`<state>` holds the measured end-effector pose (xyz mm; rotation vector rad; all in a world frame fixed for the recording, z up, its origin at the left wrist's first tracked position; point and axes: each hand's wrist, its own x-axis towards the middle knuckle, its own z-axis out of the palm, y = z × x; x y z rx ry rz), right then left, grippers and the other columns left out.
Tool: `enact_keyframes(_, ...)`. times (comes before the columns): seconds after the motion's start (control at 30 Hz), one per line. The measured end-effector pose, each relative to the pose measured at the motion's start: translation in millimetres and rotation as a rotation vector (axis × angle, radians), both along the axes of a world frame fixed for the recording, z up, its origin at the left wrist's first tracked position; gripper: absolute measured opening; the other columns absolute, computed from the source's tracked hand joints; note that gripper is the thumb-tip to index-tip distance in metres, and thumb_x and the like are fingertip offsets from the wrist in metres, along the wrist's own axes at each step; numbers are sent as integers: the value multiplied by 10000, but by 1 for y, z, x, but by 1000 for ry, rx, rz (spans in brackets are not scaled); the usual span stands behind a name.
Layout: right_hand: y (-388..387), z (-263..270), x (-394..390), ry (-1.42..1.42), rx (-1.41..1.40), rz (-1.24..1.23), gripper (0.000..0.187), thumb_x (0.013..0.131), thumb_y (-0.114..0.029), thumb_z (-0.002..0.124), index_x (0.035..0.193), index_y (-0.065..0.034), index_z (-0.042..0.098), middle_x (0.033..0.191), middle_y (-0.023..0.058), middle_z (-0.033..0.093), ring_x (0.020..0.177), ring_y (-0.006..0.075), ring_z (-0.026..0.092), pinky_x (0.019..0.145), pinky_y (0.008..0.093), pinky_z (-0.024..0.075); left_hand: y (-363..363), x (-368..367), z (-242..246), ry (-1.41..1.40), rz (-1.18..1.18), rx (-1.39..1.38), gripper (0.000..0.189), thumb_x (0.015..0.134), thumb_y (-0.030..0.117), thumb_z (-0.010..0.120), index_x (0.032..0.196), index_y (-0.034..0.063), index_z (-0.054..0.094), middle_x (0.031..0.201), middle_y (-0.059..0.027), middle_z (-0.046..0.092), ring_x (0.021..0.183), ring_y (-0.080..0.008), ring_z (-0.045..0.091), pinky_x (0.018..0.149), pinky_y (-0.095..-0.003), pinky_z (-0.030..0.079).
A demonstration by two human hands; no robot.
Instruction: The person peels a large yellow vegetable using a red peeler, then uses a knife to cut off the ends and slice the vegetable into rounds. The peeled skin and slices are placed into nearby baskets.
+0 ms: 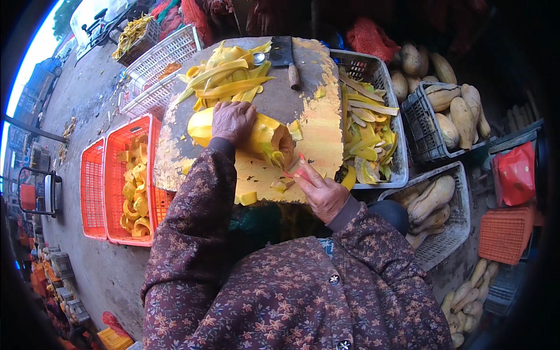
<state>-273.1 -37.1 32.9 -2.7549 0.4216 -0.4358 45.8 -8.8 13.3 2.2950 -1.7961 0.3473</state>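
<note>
A large peeled yellow pumpkin (262,135) lies on its side on a worn board (323,118), its hollow end facing right. On top of it, towards its left part, rests my left hand (234,120), fingers curled over the flesh. My right hand (321,192) grips a small red-handled tool (302,174) beside the hollow end; its working part is hard to make out. Yellow peel strips (227,78) are heaped at the board's far left. Next to them are a small round metal object (259,58) and a cleaver (282,52) with a wooden handle. Small pumpkin scraps (248,198) lie near the board's front edge.
Left of the board, a red plastic crate (153,175) holds cut pumpkin pieces. A grey crate (396,144) of peelings adjoins the board's right side. Farther right, crates (463,197) hold whole long pumpkins (431,201). White crates (164,54) stand at the far left.
</note>
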Motion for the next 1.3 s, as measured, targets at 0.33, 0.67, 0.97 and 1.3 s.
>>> enact_keyframes(0.33, -6, 17, -11, -268, -29, -37, 375, 810, -59, 711, 1175, -150, 714, 1386, 88, 604, 918, 247, 713, 750, 321, 587, -1, 0, 1, -60, -6, -57, 200, 911, 272, 511, 851, 163, 668, 907, -21, 689, 921, -276, 659, 840, -450, 476)
enact_keyframes(0.67, 6, -2, 46, -248, -145, -4, 417, 877, -61, 601, 1280, -144, 670, 1539, 65, 467, 741, 167, 651, 647, 275, 573, -2, -1, 2, -22, -3, 0, 217, 920, 276, 502, 870, 163, 681, 929, -10, 699, 929, -286, 655, 866, -447, 463)
enact_keyframes(0.97, 11, -36, -2, -215, -125, -110, 377, 855, -86, 652, 1221, -162, 703, 1473, 79, 540, 660, 165, 654, 576, 275, 557, 1, -3, 5, -28, 29, 15, 193, 911, 268, 521, 887, 168, 684, 952, -6, 702, 941, -281, 654, 876, -444, 458)
enact_keyframes(1.3, 16, -10, 11, -343, -135, 30, 421, 837, -58, 658, 1248, -146, 692, 1477, 77, 539, 705, 165, 659, 623, 262, 567, 1, -3, 10, -40, 5, 85, 176, 894, 224, 568, 996, 143, 688, 995, -31, 700, 957, -279, 661, 849, -437, 481)
